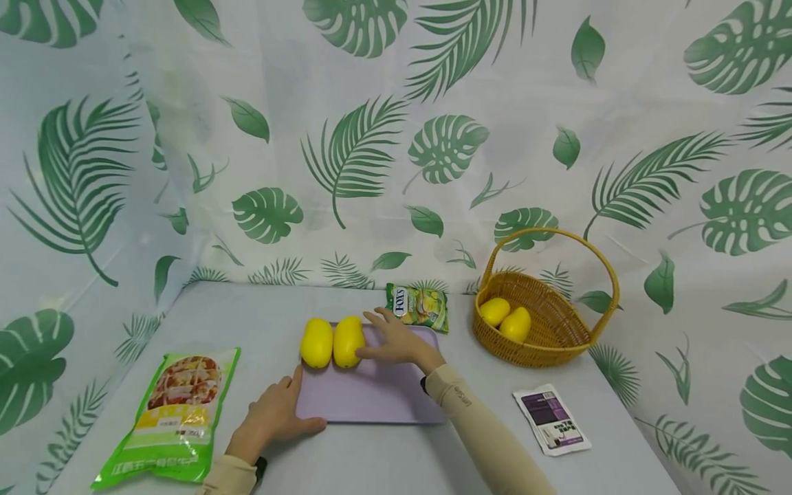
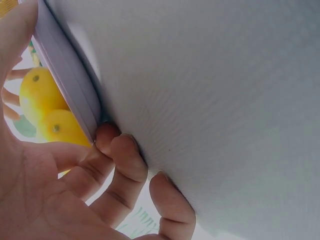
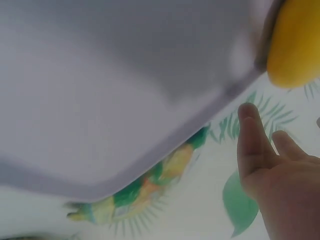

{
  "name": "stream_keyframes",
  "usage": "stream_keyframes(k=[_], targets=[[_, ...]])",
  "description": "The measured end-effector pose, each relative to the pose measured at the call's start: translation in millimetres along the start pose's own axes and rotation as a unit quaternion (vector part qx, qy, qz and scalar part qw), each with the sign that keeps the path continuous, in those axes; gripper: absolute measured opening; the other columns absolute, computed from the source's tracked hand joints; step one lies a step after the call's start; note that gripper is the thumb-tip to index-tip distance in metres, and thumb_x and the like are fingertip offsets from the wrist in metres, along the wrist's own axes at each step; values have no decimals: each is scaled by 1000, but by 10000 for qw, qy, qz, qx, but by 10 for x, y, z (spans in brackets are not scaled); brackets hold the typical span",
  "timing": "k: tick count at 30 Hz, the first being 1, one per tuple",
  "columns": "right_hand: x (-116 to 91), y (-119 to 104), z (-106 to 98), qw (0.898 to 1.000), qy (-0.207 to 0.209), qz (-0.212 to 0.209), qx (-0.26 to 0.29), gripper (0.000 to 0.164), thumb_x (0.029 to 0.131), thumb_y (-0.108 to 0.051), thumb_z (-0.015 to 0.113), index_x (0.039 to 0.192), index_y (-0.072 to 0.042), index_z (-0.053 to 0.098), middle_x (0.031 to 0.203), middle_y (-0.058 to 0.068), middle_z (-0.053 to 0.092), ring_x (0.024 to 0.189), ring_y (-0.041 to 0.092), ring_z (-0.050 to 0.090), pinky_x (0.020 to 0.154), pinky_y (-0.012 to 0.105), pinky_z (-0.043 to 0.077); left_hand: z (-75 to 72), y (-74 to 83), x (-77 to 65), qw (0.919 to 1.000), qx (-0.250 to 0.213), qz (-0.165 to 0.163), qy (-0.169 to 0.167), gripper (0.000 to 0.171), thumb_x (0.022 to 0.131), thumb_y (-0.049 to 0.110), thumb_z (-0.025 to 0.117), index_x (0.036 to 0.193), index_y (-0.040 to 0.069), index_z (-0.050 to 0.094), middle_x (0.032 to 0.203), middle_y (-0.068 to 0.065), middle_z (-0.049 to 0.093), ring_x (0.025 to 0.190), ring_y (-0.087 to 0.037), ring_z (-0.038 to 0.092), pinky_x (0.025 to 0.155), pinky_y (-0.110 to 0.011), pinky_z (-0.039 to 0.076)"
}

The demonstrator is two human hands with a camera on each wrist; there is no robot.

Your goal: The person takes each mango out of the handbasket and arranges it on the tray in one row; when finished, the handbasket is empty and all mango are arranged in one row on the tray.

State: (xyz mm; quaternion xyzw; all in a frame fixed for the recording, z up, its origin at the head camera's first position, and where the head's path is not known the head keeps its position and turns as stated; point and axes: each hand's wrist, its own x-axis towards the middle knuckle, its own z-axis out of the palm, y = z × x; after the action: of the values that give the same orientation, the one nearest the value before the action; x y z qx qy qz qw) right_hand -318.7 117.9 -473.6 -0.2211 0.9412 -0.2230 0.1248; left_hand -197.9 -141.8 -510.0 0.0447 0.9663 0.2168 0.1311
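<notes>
In the head view, two yellow mangoes point(image 1: 317, 343) lie side by side at the far left of a lilac tray point(image 1: 377, 395). My left hand point(image 1: 275, 412) holds the tray's near left corner, thumb along the front edge and index finger up the left side. The left wrist view shows its other fingers point(image 2: 127, 157) bent, tips down on the table. My right hand point(image 1: 399, 342) reaches over the tray with fingers spread, thumb right at the right-hand mango point(image 1: 349, 342). In the right wrist view the fingers point(image 3: 250, 135) stand apart from a mango point(image 3: 297, 45).
A wicker basket point(image 1: 551, 354) with a tall handle holds two more mangoes point(image 1: 515, 324) at the right. Behind the tray lies a green FOX'S candy bag point(image 1: 427, 307). A large green food packet point(image 1: 170, 412) lies at the left, a purple-and-white sachet point(image 1: 552, 419) at the right.
</notes>
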Motion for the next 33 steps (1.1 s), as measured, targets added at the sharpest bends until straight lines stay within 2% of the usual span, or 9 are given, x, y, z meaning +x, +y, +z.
stream_keyframes(k=[5, 12, 16, 24, 33], targets=[[-102, 76, -107, 9998, 61, 162, 105, 88, 85, -65, 66, 159, -31, 30, 170, 12, 16, 153, 43, 25, 115, 68, 33, -9, 4, -6, 10000, -14, 2, 3, 120, 70, 66, 81, 155, -3, 30, 142, -30, 52, 124, -46, 57, 87, -76, 46], [-228, 254, -286, 9992, 223, 295, 130, 89, 85, -68, 65, 158, -30, 33, 169, 13, 17, 152, 44, 28, 116, 68, 31, -6, 7, -5, 10000, -30, 7, 42, 121, 69, 65, 82, 155, -2, 30, 141, -29, 53, 122, -45, 58, 86, -77, 46], [-290, 379, -388, 9984, 442, 328, 88, 89, 85, -65, 67, 158, -27, 33, 169, 15, 16, 153, 46, 24, 117, 69, 29, -5, 10, -4, 10000, -54, -9, 25, 121, 69, 66, 82, 155, -2, 30, 141, -29, 53, 122, -46, 57, 86, -78, 45], [-434, 531, -616, 9965, 601, 430, 386, 88, 87, -61, 68, 158, -22, 33, 169, 18, 14, 150, 52, 25, 114, 71, 31, -11, -6, -22, 10000, -31, 16, 34, 121, 70, 65, 82, 154, -4, 30, 140, -31, 53, 122, -47, 57, 85, -79, 44], [-602, 787, -775, 9954, 793, 539, -4, 92, 88, -64, 64, 160, -19, 28, 166, 23, 16, 145, 53, 34, 111, 70, 35, -4, 14, -20, 10000, -6, 39, -4, 121, 70, 65, 82, 154, -4, 31, 140, -31, 53, 123, -47, 57, 85, -79, 45]])
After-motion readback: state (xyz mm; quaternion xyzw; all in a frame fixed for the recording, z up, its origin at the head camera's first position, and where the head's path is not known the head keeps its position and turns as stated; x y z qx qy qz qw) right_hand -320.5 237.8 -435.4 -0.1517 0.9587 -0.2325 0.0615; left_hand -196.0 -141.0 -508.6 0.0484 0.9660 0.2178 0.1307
